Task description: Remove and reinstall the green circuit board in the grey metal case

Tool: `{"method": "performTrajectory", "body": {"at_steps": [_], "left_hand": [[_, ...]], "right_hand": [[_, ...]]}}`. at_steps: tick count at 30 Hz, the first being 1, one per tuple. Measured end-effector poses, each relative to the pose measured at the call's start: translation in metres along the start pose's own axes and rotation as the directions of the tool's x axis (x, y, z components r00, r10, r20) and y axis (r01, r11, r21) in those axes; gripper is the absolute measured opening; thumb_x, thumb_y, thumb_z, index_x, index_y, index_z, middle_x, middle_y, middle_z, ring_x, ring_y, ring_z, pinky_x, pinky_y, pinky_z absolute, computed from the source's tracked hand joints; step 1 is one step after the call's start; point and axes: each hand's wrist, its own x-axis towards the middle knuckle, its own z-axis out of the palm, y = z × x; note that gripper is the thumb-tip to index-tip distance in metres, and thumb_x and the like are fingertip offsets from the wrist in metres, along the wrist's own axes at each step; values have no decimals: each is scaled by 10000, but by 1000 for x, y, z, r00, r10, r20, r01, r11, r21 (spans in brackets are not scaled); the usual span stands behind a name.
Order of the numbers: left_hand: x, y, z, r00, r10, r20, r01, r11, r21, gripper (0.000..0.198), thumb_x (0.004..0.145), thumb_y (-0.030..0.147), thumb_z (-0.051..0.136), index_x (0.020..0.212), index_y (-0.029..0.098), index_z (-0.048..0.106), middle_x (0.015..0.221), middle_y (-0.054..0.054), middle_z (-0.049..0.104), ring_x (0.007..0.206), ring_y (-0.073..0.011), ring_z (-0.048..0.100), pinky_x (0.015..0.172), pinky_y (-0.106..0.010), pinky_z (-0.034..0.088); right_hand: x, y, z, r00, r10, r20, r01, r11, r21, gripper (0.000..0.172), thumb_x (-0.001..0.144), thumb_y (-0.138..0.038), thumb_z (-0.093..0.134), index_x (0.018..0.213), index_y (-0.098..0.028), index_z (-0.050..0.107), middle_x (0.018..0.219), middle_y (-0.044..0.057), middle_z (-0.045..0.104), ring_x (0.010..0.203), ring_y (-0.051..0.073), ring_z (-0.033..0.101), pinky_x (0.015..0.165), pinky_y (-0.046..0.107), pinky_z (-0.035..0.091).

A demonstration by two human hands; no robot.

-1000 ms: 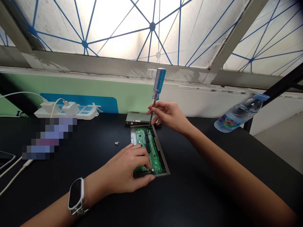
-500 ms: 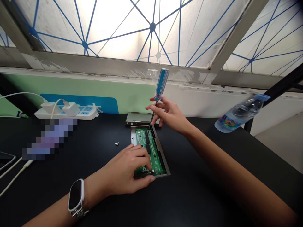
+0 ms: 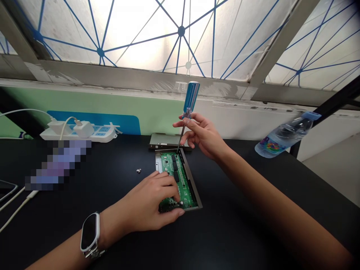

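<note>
A green circuit board (image 3: pixel 184 187) lies in a thin metal casing (image 3: pixel 196 189) on the black table. Curled over the board's near left side, my left hand (image 3: pixel 156 198) grips it, thumb at the near edge and fingers on top. My right hand (image 3: pixel 205 137) pinches a screwdriver (image 3: pixel 191 97) with a blue and clear handle just below that handle. The screwdriver leans slightly, its tip down at the far right corner of the board; whether it sits in a screw is too small to tell. Several small screws (image 3: pixel 138 170) lie left of the board.
Behind the board is a flat grey metal cover (image 3: pixel 161 140). A white power strip (image 3: pixel 107 133) with plugs and cables stands at the back left. A water bottle (image 3: pixel 284 135) leans at the back right, and a dark device (image 3: pixel 7 191) lies at the left edge.
My right hand's fingers have shifted on the screwdriver, and its handle has turned and tipped slightly left. My left hand and the board have stayed put.
</note>
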Motion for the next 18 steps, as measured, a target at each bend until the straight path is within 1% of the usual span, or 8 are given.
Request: {"method": "performTrajectory", "body": {"at_steps": [2,4,8,10,14,18], "left_hand": [[0,0,0,1000,-2,6,2,1000,1,98,893,292,715,890,202,675,965,-23,691,921,-218,624,856,-380,389],[1,0,0,1000,-6,9,6,1000,1,99,892,294,715,890,202,677,965,-21,688,922,-218,623,854,-379,387],[1,0,0,1000,-17,10,17,1000,-1,102,892,300,716,898,205,679,980,-19,684,934,-219,624,868,-381,385],[0,0,0,1000,-17,14,17,1000,-2,102,896,301,712,902,205,678,979,-19,683,932,-218,624,869,-382,383],[-1,1,0,1000,-12,17,12,1000,0,104,897,300,711,899,202,676,975,-21,681,929,-217,624,865,-381,381],[-1,0,0,1000,-10,11,10,1000,-2,111,895,303,715,898,200,675,970,-23,679,925,-218,619,857,-377,381]], "right_hand": [[0,0,1,1000,4,-21,-3,999,33,342,877,-482,757,1028,-232,578,1141,60,754,565,99,684,385,197,395],[0,-1,2,1000,16,-18,-15,998,57,337,874,-464,761,1029,-231,573,1131,60,761,564,100,677,399,203,400],[-1,-4,1,999,40,35,-43,997,67,344,935,-465,662,1195,-248,603,1128,63,763,637,133,696,459,233,462],[-2,-5,-1,997,40,60,-45,996,76,349,962,-468,612,1238,-253,622,1129,61,759,680,145,709,493,245,491],[-1,-3,-3,997,12,70,-19,994,103,311,956,-466,656,1172,-243,669,1100,51,750,696,131,714,501,224,503],[2,1,-3,999,-43,8,43,997,68,319,893,-464,755,1077,-210,693,1059,52,747,662,114,712,466,196,493]]}}
